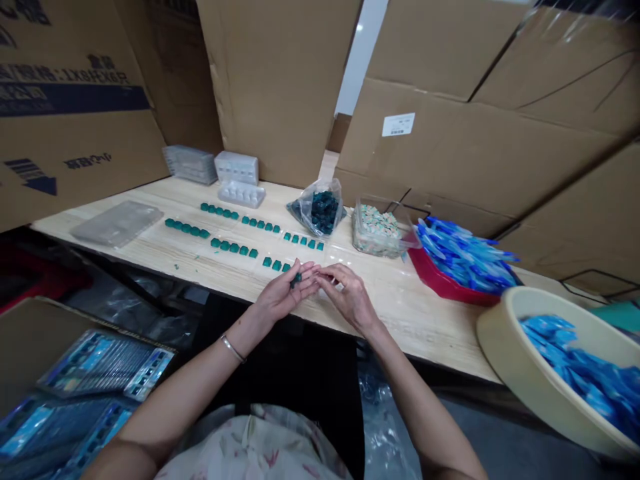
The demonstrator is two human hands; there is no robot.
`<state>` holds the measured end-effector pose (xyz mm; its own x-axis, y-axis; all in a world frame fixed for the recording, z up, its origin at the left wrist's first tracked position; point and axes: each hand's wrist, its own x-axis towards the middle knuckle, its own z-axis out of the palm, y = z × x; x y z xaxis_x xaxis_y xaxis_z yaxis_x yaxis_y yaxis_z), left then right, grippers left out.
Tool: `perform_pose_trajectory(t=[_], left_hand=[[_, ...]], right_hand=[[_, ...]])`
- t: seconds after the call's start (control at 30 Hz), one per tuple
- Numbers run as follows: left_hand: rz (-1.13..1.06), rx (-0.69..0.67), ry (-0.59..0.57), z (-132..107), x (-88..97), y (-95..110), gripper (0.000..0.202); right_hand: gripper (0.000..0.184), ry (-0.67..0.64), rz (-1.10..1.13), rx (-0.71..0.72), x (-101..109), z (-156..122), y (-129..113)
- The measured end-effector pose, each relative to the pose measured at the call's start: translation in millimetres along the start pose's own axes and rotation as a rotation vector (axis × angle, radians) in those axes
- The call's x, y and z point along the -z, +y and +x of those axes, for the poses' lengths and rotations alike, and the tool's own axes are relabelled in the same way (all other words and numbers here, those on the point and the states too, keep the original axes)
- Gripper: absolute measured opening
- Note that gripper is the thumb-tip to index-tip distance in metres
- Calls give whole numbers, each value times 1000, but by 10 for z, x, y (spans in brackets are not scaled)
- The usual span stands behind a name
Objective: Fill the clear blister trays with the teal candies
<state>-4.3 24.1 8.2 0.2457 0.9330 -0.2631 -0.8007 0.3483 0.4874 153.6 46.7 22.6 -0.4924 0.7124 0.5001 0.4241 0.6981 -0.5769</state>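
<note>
My left hand (285,293) is cupped palm up at the front edge of the wooden table (430,320) and holds several small teal pieces (296,280). My right hand (345,290) meets it fingertip to fingertip, fingers bent in a pinch; what it grips is too small to make out. Just beyond my hands, rows of the same teal pieces (235,248) lie in clear blister trays (295,257). An open plastic bag of dark teal pieces (323,210) stands behind them.
A clear tub of pale mixed pieces (375,230), a red tray of blue packets (460,257) and a cream bowl of blue packets (560,373) sit to the right. Empty clear trays (117,223) and white stacks (237,177) lie left. Cardboard boxes (280,87) wall the back.
</note>
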Motion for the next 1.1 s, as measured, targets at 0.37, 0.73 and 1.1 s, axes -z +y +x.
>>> perform_pose_trajectory(t=[0.37, 0.73, 1.1], left_hand=[[180, -96, -117, -32, -62, -73, 26], [684, -391, -36, -40, -94, -133, 30], [887, -450, -3, -7, -113, -132, 29]], right_hand=[[21, 82, 495, -377, -42, 37, 47], [29, 132, 783, -513, 47, -88, 93], [27, 222, 552, -480, -6, -107, 28]])
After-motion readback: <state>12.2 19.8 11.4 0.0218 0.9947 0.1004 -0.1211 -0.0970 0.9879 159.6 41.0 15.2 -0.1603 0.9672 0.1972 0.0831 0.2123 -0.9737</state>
